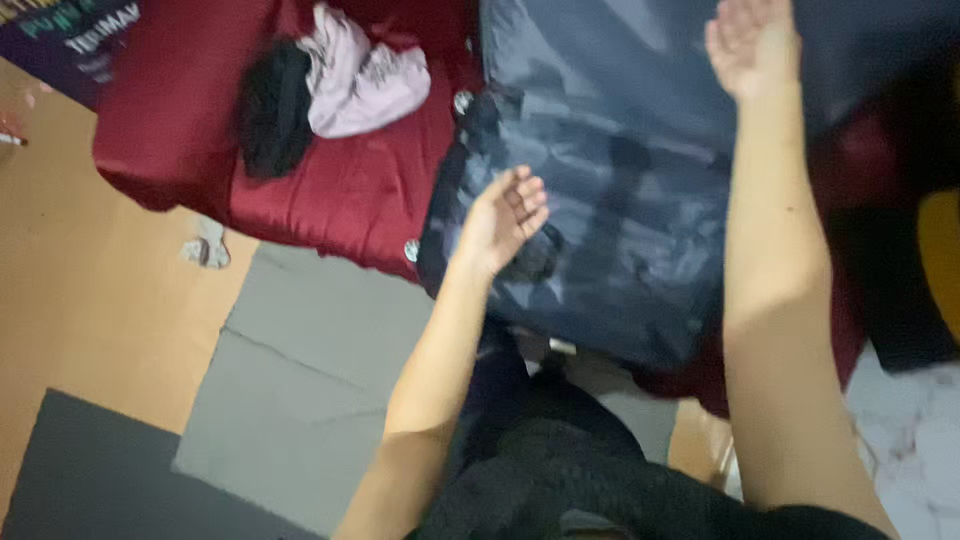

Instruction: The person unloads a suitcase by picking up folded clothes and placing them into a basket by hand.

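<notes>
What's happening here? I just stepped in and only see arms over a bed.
A person stands at a bed covered with a dark red satin sheet, both bare hands open above a dark navy shiny garment spread across it. The left hand hovers at the garment's near edge, palm open; the right hand reaches further over it, fingers spread. Neither has a grip on the fabric. A pale pink crumpled cloth and a black cloth lie bunched on the sheet to the left.

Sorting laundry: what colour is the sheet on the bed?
Dark red sheet, clearest in the head view.
</notes>
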